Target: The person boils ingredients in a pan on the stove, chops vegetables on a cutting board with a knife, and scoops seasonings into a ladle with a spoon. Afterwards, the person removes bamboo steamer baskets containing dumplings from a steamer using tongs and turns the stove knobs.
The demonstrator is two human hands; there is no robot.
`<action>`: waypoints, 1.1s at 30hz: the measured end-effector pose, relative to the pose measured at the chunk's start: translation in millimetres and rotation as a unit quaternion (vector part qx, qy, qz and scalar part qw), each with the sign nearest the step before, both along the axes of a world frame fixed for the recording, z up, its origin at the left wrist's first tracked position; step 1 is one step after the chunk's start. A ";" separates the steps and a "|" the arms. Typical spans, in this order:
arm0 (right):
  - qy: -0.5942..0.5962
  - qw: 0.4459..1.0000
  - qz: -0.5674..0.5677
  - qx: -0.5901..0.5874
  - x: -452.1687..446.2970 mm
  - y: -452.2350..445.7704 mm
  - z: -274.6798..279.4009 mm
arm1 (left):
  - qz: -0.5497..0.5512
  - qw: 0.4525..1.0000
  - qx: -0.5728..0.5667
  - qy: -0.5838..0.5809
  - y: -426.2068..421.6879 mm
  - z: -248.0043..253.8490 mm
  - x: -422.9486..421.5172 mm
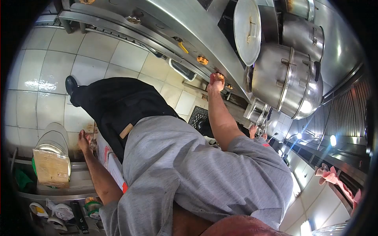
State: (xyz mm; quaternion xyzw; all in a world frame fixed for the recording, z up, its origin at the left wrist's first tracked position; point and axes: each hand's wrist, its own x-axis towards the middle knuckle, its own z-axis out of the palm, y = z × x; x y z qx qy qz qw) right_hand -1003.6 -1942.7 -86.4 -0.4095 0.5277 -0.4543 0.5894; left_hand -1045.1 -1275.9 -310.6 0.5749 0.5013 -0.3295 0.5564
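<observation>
My right hand [215,83] reaches to the front of the steel stove [177,23], its fingers closed round an orange-brown control knob [221,77]. Similar knobs [202,60] sit along the same panel, and a yellow-handled valve [182,47] is farther along. Down at my side hangs my left hand [84,140], fingers loosely apart and nothing visible in them. It is near a clear round container [55,135] with a piece of brown cardboard [52,168] by it. A large lidded steel pot [271,80] stands on the stove beyond my right hand.
A round metal lid [247,31] leans beside more steel pots [302,35]. Another person's hand [252,131] shows near a smaller pot [258,112]. Behind my left arm is a metal shelf [80,173] with jars below. Tiled floor [51,70] looks wet in places. Pink cloths [334,179] hang at right.
</observation>
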 end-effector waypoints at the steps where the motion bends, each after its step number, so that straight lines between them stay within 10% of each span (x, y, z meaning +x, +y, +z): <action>1: 0.009 1.000 0.000 0.003 1.0 1.0 1.1 | 0.000 1.000 0.000 0.000 -0.1 -0.4 0.2; 33: 0.014 0.999 0.046 -0.005 -1.9 0.9 1.9 | -0.035 0.999 0.036 0.001 0.6 1.5 -1.1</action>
